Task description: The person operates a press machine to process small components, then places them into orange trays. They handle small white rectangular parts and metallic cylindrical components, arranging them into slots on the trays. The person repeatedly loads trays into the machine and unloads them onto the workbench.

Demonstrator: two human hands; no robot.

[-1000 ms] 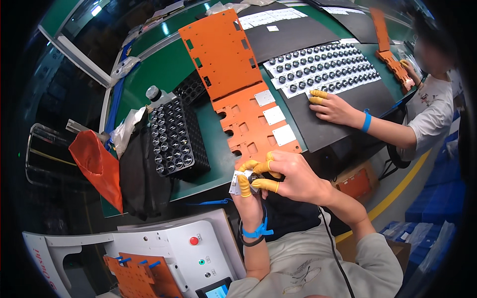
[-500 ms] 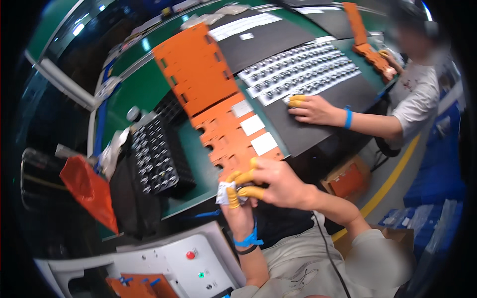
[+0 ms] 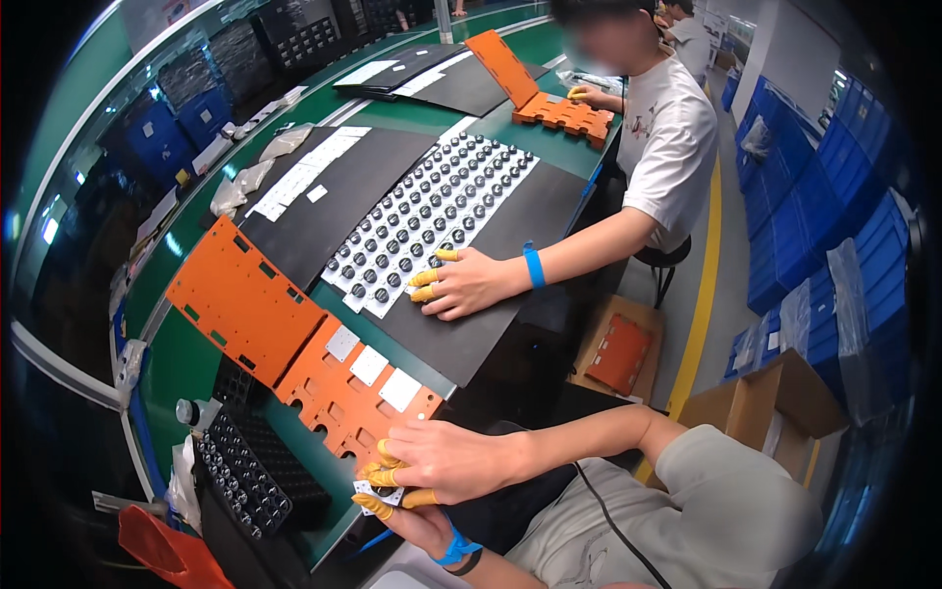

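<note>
Your head view has swung rightward since the earlier frame: your left hand (image 3: pixel 420 528) holds a small white square plate (image 3: pixel 394 497), your right hand (image 3: pixel 459 461) pinching its round black part (image 3: pixel 385 490), near the orange slotted board (image 3: pixel 240 304).

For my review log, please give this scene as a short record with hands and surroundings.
Left hand: holds a white plate
Right hand: at the plate; exact grip hidden
Both hands: yellow fingertip covers
Orange fixture: two panels; three white squares on the nearer
Left of nearer panel: black tray of round parts
Beyond fixture: black mat with rows of black knobs
Co-worker: one hand at the rows' near end
</note>
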